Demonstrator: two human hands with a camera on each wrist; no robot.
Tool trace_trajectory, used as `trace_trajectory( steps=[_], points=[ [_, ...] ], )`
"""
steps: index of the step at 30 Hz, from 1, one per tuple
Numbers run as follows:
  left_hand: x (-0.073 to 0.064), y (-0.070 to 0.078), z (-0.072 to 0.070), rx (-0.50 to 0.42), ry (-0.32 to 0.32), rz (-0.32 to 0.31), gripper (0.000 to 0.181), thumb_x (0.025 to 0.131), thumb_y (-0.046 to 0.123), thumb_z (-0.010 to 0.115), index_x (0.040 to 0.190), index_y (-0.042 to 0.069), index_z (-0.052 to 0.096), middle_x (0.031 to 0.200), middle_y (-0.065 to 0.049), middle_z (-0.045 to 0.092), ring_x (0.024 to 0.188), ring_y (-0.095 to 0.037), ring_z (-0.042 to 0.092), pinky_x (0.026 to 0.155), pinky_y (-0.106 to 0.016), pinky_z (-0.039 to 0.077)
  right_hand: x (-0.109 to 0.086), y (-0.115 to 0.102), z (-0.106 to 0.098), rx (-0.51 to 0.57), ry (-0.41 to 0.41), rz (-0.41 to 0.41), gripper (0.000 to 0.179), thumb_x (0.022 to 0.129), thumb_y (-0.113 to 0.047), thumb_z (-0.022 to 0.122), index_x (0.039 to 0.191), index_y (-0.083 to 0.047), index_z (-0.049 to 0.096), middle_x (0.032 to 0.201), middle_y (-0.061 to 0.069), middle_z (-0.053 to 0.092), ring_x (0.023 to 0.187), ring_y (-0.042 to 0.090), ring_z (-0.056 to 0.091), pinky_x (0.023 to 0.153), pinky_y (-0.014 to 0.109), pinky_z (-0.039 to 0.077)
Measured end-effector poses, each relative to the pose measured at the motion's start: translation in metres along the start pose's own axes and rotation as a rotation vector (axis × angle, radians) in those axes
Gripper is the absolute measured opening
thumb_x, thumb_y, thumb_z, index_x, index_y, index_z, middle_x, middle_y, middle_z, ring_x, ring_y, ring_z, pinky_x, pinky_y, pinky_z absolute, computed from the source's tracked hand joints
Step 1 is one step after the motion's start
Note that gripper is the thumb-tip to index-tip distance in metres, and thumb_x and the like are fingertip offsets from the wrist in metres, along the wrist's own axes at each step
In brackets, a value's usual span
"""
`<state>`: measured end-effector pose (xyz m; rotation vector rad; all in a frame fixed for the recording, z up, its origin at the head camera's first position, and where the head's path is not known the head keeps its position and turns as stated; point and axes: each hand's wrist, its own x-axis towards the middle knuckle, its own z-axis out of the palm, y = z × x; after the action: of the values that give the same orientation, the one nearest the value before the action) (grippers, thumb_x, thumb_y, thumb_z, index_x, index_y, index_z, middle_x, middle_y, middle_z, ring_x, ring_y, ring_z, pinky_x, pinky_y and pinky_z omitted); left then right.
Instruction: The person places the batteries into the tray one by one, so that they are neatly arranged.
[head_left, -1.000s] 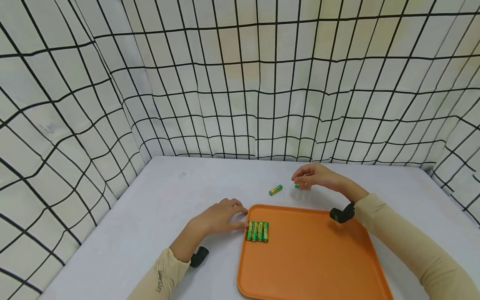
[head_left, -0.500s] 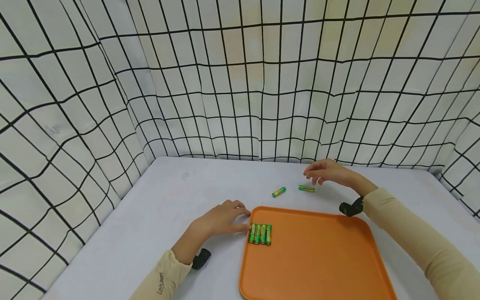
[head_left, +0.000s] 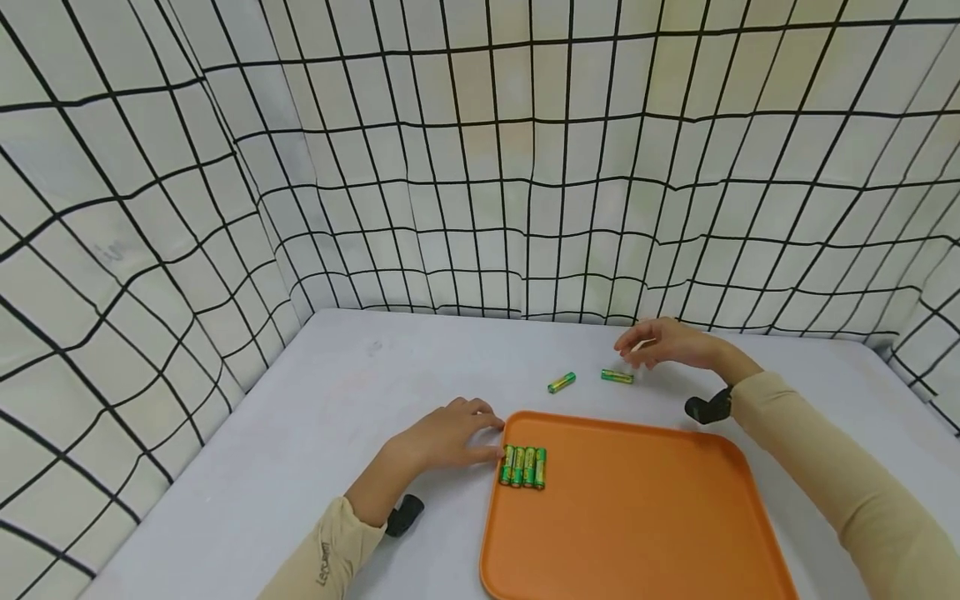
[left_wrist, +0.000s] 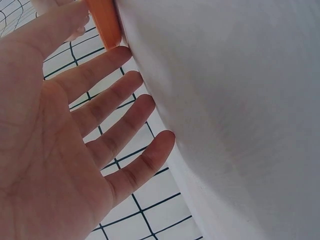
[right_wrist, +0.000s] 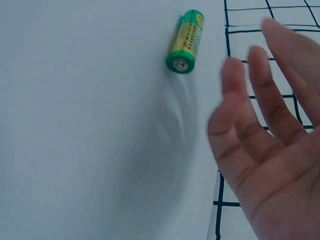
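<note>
My left hand [head_left: 446,437] lies at the left edge of an orange tray [head_left: 630,517], fingers spread and nearly straight, thumb and forefinger right at the rim. In the left wrist view its palm [left_wrist: 55,135] shows with nothing in it. Just inside that edge, several green-and-yellow batteries [head_left: 523,467] lie side by side in a row. Beyond the tray, my right hand [head_left: 671,343] hovers with loosely bent fingers, holding nothing. A loose battery [head_left: 617,377] lies on the table close below its fingertips; the right wrist view shows this battery [right_wrist: 186,42] apart from the fingers.
A second loose battery [head_left: 561,382] lies at a slant left of the first. Both rest on the white table [head_left: 337,400] behind the tray. Black netting [head_left: 525,179] over pale sheeting stands at the back and sides.
My right hand has moved right and off the loose battery it partly covered, leaving it in full view on the table. The left hand stays at the tray's edge. The head view has shifted slightly.
</note>
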<state>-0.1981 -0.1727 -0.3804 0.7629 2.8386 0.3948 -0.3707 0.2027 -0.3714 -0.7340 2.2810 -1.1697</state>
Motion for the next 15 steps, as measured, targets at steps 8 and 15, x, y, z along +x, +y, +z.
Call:
trace_trajectory(
  steps=[8,15],
  points=[
    [0.0,0.0,-0.001,-0.016,0.003,0.009,0.044,0.093,0.042,0.064,0.127,0.014,0.064,0.13,-0.005,0.055,0.12,-0.026,0.049,0.101,-0.047,0.043,0.005,0.007,-0.003,-0.005,-0.132,0.039,0.041,0.089,-0.013,0.072,0.125,0.002,0.06,0.126,0.016,0.06,0.106,0.014,0.061,0.074,0.03,0.054],
    [0.0,-0.002,0.0,-0.009,0.005,0.015,0.044,0.093,0.042,0.064,0.126,0.013,0.064,0.13,-0.005,0.056,0.119,-0.026,0.05,0.101,-0.046,0.043,0.011,0.01,-0.001,-0.028,-0.177,0.029,0.042,0.086,-0.007,0.074,0.124,0.002,0.062,0.126,0.014,0.062,0.105,0.016,0.06,0.078,0.028,0.054]
  ],
)
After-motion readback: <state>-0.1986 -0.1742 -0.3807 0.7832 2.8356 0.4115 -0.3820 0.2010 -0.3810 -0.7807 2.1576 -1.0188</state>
